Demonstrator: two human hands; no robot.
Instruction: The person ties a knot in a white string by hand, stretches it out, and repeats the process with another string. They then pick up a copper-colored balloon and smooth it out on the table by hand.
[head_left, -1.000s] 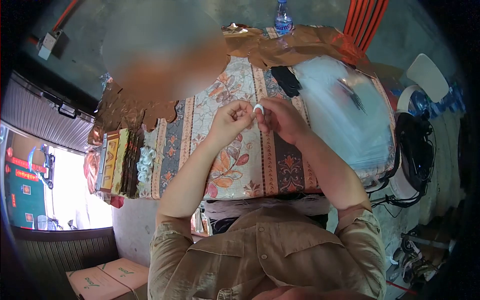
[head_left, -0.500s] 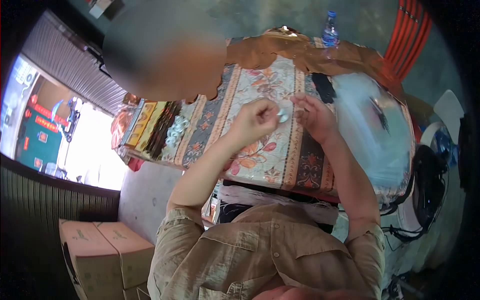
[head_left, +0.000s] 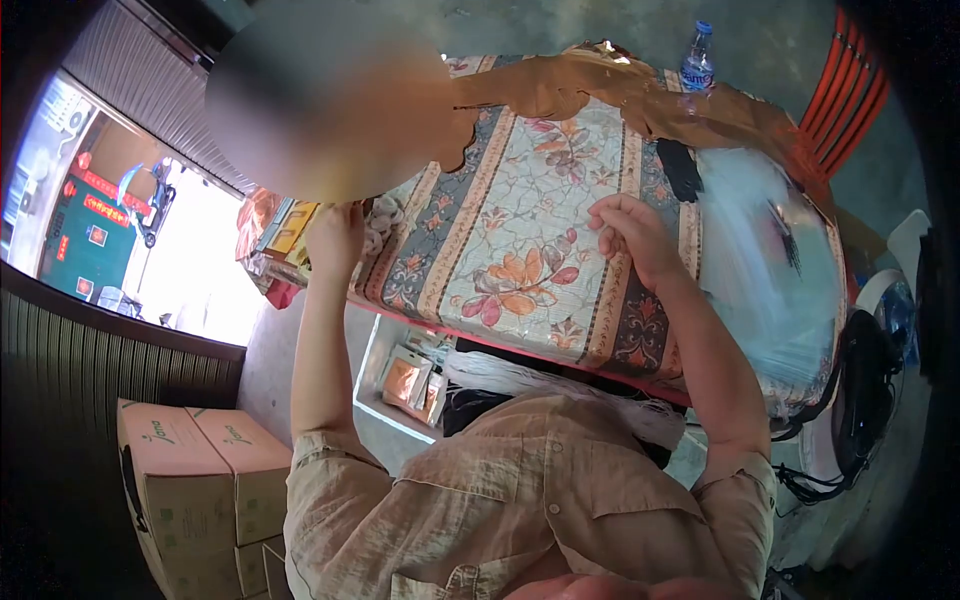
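Note:
My left hand (head_left: 336, 240) is at the left end of the table, over the yellow packets (head_left: 292, 228) and beside a bunch of white looped pieces (head_left: 382, 222). Its fingertips are hidden, so what they hold does not show. Over the floral tablecloth (head_left: 520, 240), right of the middle, my right hand (head_left: 632, 232) hovers with curled fingers slightly apart and nothing visible between them. To its right lie a black item (head_left: 679, 170) and a stack of clear plastic bags (head_left: 755, 260).
Brown wrapping (head_left: 550, 88) runs along the far edge, near a water bottle (head_left: 697, 58). A blurred patch covers the upper left. Cardboard boxes (head_left: 185, 480) stand on the floor at lower left. Black cables and a fan-like object (head_left: 860, 390) are at right.
My left hand has moved from the table's middle to the packets at the left end. The small white piece between the hands no longer shows. My right hand stays nearly in place.

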